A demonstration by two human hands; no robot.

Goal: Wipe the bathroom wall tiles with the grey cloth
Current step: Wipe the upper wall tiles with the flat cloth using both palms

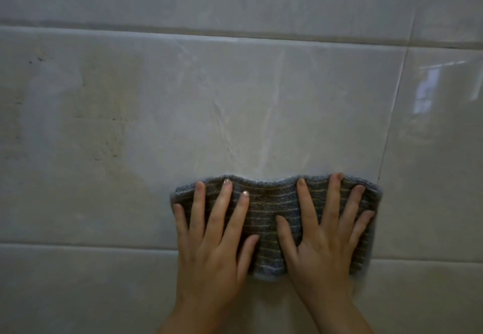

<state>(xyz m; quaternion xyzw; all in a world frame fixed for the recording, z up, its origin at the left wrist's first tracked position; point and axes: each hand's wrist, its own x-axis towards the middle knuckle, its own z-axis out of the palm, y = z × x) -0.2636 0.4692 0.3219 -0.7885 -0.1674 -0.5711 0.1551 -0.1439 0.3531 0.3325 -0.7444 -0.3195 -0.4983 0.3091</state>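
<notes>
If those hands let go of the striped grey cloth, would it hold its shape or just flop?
The grey cloth would probably flop: its top edge already ripples between the left hand and right hand. It looks thin and light, so it would likely slide down the glossy wall tile, which seems slick, given its reflections.

No text, label, brand or number is readable anywhere in this view. The wall tiles [235, 104] and the grey cloth [271, 208] carry none.
</notes>
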